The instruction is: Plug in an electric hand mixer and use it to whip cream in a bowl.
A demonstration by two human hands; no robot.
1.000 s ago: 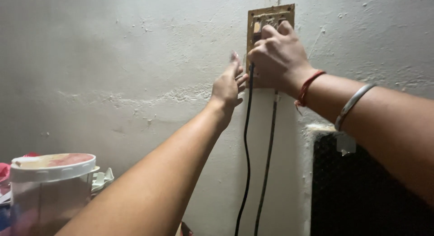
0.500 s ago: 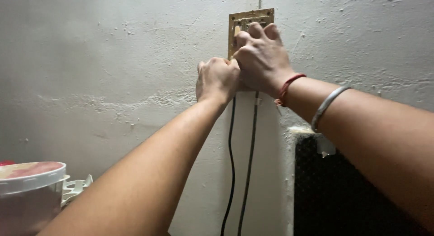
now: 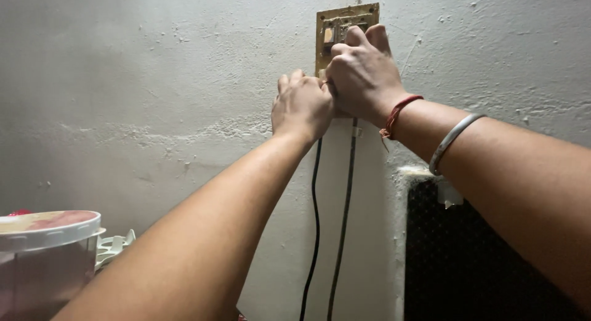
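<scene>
A brown switch board [image 3: 345, 20] is fixed high on a rough grey wall. My right hand [image 3: 363, 75] covers its lower part with fingers curled tight against it; what it grips is hidden. My left hand [image 3: 301, 104] is closed just left of and below the board, knuckles touching my right hand. Two black cables [image 3: 315, 222] hang down the wall from under both hands. A red thread and a metal bangle [image 3: 452, 142] sit on my right wrist and forearm.
A black mesh-fronted box [image 3: 474, 259] stands at lower right against the wall. A round plastic container with a pale lid [image 3: 46, 225] is at lower left, with a light green plastic piece [image 3: 114, 246] beside it.
My left hand has moved right and up from the cable and closed into a fist beside my right hand. The view has shifted so the board sits higher.
</scene>
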